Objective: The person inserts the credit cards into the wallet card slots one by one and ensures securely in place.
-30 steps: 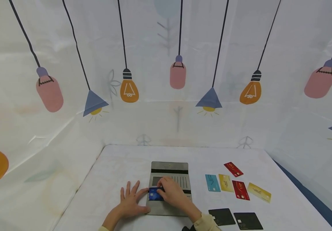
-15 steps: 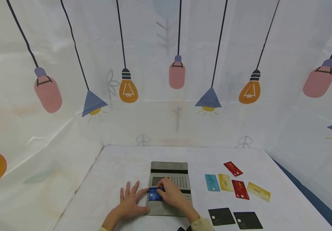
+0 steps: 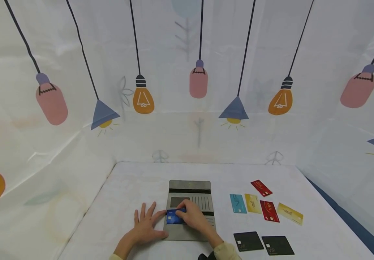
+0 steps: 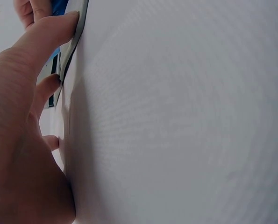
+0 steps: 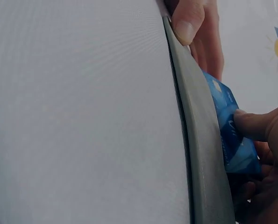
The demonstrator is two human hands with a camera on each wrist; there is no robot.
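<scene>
Spread wide, my left hand (image 3: 144, 230) lies at the left edge of the open grey folder (image 3: 181, 236) in the head view, its thumb at the lower corner and its index finger reaching the edge beside the blue card (image 3: 173, 217). With my right hand (image 3: 194, 216) I pinch that card near its right end; it lies over the folder's left side, below the middle, and from above I cannot tell whether any of it sits in a slot. The folder rests on the white table (image 3: 134, 187). Well apart to my right are a teal card (image 3: 237, 203), a yellow card (image 3: 253, 203), a red card (image 3: 269, 211) and a slanted yellow card (image 3: 290, 213), with another red card (image 3: 261, 188) beyond them and two black cards (image 3: 248, 241) nearer me. Behind the table hangs a pale sheet (image 3: 173, 144) printed with lamps. From the left wrist, my thumb (image 4: 59, 29) touches the folder's rim, and past it show a sliver of the blue card and some fingers of my right hand. From the right wrist, my right thumb (image 5: 256, 125) presses on the blue face, the card's chip end pointing toward my left hand, whose thumb is on the folder's far corner
</scene>
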